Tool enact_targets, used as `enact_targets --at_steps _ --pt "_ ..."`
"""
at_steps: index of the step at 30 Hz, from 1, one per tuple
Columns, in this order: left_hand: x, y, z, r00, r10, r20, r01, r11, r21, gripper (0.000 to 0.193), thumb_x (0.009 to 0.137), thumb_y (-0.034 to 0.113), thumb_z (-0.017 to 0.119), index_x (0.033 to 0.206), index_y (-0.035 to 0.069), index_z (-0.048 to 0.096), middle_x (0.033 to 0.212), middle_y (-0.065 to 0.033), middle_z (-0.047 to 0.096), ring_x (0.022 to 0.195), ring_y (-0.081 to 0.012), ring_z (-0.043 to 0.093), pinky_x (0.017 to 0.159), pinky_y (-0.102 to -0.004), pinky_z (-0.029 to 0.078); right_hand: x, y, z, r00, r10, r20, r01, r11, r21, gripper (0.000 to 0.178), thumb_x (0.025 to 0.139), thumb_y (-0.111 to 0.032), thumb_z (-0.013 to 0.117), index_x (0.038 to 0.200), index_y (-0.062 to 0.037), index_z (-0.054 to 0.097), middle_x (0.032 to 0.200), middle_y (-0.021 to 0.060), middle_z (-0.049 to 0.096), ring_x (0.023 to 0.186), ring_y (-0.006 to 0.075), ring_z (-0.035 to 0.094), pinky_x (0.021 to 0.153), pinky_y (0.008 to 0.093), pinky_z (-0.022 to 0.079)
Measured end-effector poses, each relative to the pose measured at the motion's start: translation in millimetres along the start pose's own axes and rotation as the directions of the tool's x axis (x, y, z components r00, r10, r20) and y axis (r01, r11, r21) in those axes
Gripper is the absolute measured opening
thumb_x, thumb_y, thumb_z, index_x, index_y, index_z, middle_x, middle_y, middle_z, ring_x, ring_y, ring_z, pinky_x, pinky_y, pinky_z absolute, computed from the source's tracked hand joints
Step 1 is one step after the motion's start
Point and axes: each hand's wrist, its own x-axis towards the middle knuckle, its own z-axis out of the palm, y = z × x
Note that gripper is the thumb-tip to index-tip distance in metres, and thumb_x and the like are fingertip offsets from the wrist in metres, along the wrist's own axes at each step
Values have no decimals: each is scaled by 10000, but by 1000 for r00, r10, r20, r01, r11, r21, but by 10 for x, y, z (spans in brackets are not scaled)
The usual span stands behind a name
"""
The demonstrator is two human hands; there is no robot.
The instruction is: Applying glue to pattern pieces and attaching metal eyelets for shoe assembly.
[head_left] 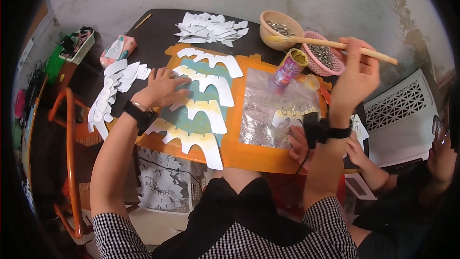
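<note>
smooth, matt wooden stick (330, 43)

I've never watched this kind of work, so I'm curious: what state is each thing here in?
Wooden stick: held, its far end yellowed
Four white cutouts: laid in a row, nearer ones yellow-smeared
Left hand: spread open over the cutouts
Right hand: closed on the stick
Purple can: open-topped, yellow around its rim
White pile: loosely heaped
Tan bowl: holding metal pieces
Pink basket: holding metal pieces
Tissue pack: open, tissue sticking out

Right hand (357, 74) holds wooden stick (330, 44) raised near purple can (289, 71); left hand (162, 88) spread at left ends of yellow-smeared white cutouts (208, 82); bowl (274, 43), pink basket (328, 71) hold metal bits.
</note>
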Motion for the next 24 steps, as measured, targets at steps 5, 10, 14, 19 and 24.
enact_targets --at_steps 5,10,14,19,24 --pt "-71 -61 84 996 0 -89 -1 1000 -18 384 944 328 614 1303 195 641 1334 -173 511 1283 -366 423 1104 -496 292 -437 375 327 987 -53 152 42 996 75 100 979 -32 610 1063 21 607 943 106 700 826 144 691 715 256 583" --pt "-23 -72 92 993 22 -119 -25 1000 -16 356 960 279 591 1285 143 643 1295 -149 528 1226 -340 463 1074 -474 320 -559 230 564 989 -69 132 59 995 82 79 903 -48 721 919 12 672 878 69 698 750 99 658 633 239 548" --pt "-40 -66 -6 988 142 -59 -140 989 39 323 996 254 513 1249 93 630 1218 -140 581 1166 -339 497 1028 -464 356 -669 389 718 971 2 241 -38 989 143 49 939 -12 665 968 25 649 895 85 701 820 140 697 722 253 586" --pt "3 109 -15 992 127 1 -127 992 0 386 1029 333 476 1344 138 582 1296 -114 566 1307 -291 459 1155 -575 228 -723 557 691 950 160 270 -201 971 129 56 931 5 676 961 35 638 901 87 687 813 128 677 704 248 576" --pt "-154 43 113 994 87 -61 -82 994 78 415 1021 409 474 1391 237 551 1300 -118 563 1310 -313 450 1150 -619 211 -900 598 941 918 235 320 -316 921 230 93 914 -11 709 950 47 645 860 60 680 766 99 664 655 228 566"
